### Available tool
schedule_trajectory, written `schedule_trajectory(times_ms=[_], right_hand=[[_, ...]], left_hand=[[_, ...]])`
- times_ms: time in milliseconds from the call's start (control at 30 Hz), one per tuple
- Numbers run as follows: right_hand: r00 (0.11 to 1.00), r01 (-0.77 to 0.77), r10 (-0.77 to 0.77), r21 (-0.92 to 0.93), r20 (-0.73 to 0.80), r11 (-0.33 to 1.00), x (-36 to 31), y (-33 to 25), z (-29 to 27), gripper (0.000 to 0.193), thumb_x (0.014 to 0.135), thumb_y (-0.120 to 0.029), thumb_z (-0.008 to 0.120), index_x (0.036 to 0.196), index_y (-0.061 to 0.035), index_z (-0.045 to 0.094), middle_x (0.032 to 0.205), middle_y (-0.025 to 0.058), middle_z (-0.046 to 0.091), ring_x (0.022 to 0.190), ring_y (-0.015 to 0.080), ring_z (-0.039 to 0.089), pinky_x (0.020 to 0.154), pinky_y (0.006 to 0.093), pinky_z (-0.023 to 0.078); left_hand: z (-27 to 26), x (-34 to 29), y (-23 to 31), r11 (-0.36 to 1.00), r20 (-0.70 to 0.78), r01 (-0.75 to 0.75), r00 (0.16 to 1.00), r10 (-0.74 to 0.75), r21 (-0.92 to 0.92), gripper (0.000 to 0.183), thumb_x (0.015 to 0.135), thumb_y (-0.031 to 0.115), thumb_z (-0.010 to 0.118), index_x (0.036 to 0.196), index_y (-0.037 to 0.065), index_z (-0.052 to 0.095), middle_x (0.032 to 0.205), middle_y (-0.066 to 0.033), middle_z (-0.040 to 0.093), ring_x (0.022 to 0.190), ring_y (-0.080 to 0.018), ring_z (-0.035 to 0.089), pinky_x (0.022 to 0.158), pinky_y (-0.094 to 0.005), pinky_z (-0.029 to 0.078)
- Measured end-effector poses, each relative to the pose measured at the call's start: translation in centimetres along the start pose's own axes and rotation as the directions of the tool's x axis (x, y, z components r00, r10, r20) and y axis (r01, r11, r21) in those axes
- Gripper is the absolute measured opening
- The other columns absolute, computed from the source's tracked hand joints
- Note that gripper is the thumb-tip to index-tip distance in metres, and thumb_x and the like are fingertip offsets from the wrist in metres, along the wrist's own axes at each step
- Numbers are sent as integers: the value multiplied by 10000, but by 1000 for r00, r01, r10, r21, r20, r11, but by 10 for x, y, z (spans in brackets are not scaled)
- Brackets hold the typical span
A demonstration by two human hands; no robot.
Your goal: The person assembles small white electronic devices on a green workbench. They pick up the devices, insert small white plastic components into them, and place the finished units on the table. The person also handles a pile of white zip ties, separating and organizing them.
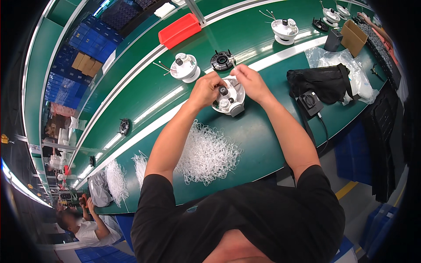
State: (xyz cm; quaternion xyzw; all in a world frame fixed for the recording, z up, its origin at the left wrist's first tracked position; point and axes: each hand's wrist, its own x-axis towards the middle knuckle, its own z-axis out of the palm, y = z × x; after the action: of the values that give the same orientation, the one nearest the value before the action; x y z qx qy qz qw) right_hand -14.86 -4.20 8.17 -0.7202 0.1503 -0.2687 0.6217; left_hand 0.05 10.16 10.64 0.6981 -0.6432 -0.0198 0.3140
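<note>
In front of me on the green bench sits a white rounded housing, with a black lens-like cylinder inside its open top. My left hand is closed at the housing's left side, its fingertips curled in beside the cylinder; what they pinch is hidden. My right hand is at the far right edge, thumb and fingers pinched on thin white wires that rise from there. Just beyond lies a black ring-shaped part. A similar white housing with wires sticking out stands to the left of it.
A heap of white looped ties lies near my left forearm. Farther back are a red bin and another white housing. At right are a black bag, a small black fan-like device and clear plastic. A co-worker is at lower left.
</note>
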Motion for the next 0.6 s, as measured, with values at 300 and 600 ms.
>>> schedule_trajectory(times_ms=[300, 600], right_hand=[[911, 403, -364, -603, 193, 689, -8, -12, 3, 178, 771, -207, 759, 896, -93, 703, 840, 83, 614, 819, 300, 591, 749, 433, 457], [916, 401, -264, -665, 302, 630, -10, -16, 3, 154, 820, -135, 669, 971, -102, 677, 1098, 62, 602, 1062, 300, 576, 910, 418, 457]], left_hand=[[9, -16, -2, 997, -137, 59, 988, -66, -52, 125, 725, -21, 694, 844, 17, 708, 819, -124, 632, 754, -310, 646, 681, -389, 510], [3, -24, 10, 994, -227, 109, 969, -100, 29, 75, 791, 55, 716, 823, 12, 664, 829, -127, 610, 735, -309, 626, 668, -394, 499]])
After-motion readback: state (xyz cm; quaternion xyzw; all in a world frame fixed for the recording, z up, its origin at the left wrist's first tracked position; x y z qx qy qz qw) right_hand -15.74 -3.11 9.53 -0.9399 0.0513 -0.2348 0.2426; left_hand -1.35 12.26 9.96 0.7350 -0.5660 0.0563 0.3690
